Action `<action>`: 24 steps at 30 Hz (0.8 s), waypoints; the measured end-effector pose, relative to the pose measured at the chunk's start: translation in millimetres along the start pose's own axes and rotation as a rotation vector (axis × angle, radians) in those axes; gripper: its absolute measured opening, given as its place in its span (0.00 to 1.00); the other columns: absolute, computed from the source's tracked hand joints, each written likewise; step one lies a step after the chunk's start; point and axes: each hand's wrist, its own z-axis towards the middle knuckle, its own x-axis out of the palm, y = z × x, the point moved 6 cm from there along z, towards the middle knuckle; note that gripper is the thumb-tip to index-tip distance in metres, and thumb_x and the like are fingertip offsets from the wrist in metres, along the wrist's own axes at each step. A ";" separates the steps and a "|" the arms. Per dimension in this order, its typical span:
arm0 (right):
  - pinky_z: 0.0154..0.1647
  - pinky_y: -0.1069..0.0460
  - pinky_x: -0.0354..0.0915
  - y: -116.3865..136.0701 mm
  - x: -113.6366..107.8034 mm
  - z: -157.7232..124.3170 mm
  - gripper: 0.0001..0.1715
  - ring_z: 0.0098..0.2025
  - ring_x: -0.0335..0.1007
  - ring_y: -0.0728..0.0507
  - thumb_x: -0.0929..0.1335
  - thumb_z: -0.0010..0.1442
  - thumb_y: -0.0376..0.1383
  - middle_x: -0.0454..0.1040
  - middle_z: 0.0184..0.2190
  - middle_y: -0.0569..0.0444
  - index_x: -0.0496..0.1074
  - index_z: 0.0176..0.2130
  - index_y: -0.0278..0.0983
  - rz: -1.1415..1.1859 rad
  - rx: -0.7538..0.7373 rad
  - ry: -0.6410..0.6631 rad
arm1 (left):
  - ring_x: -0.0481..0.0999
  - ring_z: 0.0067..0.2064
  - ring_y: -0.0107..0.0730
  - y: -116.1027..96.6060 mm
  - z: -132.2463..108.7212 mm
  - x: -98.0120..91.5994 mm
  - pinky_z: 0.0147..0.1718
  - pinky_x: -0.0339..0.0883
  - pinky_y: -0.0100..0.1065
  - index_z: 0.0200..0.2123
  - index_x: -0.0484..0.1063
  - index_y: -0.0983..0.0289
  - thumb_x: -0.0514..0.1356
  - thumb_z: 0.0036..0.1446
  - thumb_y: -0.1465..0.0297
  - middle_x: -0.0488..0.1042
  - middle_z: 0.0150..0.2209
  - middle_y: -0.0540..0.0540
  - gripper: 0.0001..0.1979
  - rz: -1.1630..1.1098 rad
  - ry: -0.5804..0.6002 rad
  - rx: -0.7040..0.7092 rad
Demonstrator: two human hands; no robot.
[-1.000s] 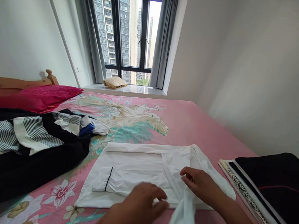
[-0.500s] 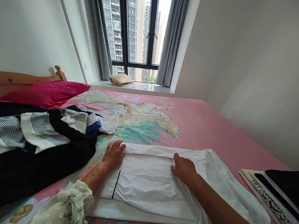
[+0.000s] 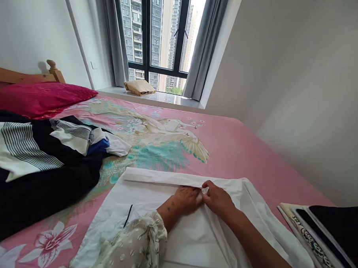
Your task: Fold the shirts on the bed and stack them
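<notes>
A white garment with a thin black trim line lies flat and partly folded on the pink flowered bedsheet. My left hand rests on the cloth near its far folded edge, fingers curled and pinching the fabric. My right hand meets it there, fingertips pinched on the same white edge. The two hands touch each other at the middle of the garment. My left sleeve is pale with a leaf print.
A heap of black and striped clothes covers the left of the bed. A red pillow lies by the wooden headboard. Folded dark clothes are stacked at the right edge. A tan bundle sits on the window sill.
My left hand slid right along the garment's far edge from its left corner to the middle, meeting my right hand. The view shifted slightly.
</notes>
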 end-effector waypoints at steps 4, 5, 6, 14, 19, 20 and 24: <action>0.27 0.55 0.49 -2.6 5.0 -1.1 0.18 0.30 0.66 0.47 0.61 0.51 0.30 0.72 0.28 0.57 0.63 0.44 0.40 0.002 -0.050 0.062 | 0.63 0.58 0.42 36.2 -4.2 -4.9 0.59 0.49 0.45 0.59 0.58 0.57 0.44 0.59 0.52 0.66 0.58 0.57 0.29 0.033 0.007 -0.164; 0.27 0.55 0.49 -4.2 6.7 -1.4 0.18 0.31 0.66 0.47 0.61 0.51 0.29 0.72 0.28 0.57 0.63 0.44 0.41 0.003 -0.060 0.074 | 0.61 0.59 0.44 46.3 -10.4 -7.1 0.59 0.47 0.48 0.60 0.57 0.56 0.44 0.58 0.51 0.64 0.59 0.57 0.30 0.049 0.014 -0.209; 0.27 0.55 0.49 -6.1 8.6 -1.8 0.19 0.31 0.66 0.47 0.60 0.51 0.29 0.72 0.28 0.57 0.63 0.44 0.41 0.005 -0.066 0.085 | 0.60 0.60 0.45 56.8 -18.3 -9.6 0.59 0.44 0.50 0.60 0.56 0.55 0.44 0.57 0.50 0.63 0.60 0.57 0.31 0.066 0.022 -0.257; 0.27 0.54 0.50 -9.9 14.0 -5.3 0.19 0.32 0.66 0.46 0.59 0.53 0.29 0.73 0.32 0.54 0.64 0.45 0.40 -0.039 -0.110 0.128 | 0.51 0.63 0.57 174.2 -121.5 -67.6 0.57 0.32 0.66 0.58 0.61 0.62 0.48 0.54 0.52 0.59 0.62 0.64 0.31 0.236 -0.041 -0.766; 0.28 0.54 0.51 -6.1 15.7 -3.9 0.19 0.34 0.67 0.45 0.59 0.53 0.30 0.74 0.33 0.53 0.65 0.45 0.39 -0.085 -0.120 0.132 | 0.55 0.63 0.47 213.8 -167.4 -102.6 0.59 0.49 0.50 0.59 0.58 0.65 0.53 0.52 0.62 0.58 0.62 0.63 0.30 0.300 -0.188 -0.860; 0.28 0.54 0.51 -5.3 15.5 -3.5 0.19 0.34 0.67 0.45 0.59 0.53 0.31 0.74 0.33 0.53 0.65 0.45 0.39 -0.088 -0.114 0.126 | 0.54 0.63 0.45 212.8 -168.2 -104.8 0.60 0.48 0.47 0.60 0.57 0.65 0.54 0.52 0.63 0.57 0.62 0.63 0.31 0.325 -0.228 -0.811; 0.30 0.54 0.54 -1.2 7.2 -2.8 0.18 0.36 0.67 0.44 0.60 0.52 0.32 0.74 0.34 0.52 0.68 0.44 0.38 -0.060 -0.092 0.101 | 0.53 0.64 0.40 192.4 -151.2 -101.5 0.62 0.39 0.49 0.53 0.66 0.56 0.53 0.53 0.73 0.60 0.61 0.56 0.22 0.479 -0.356 -0.391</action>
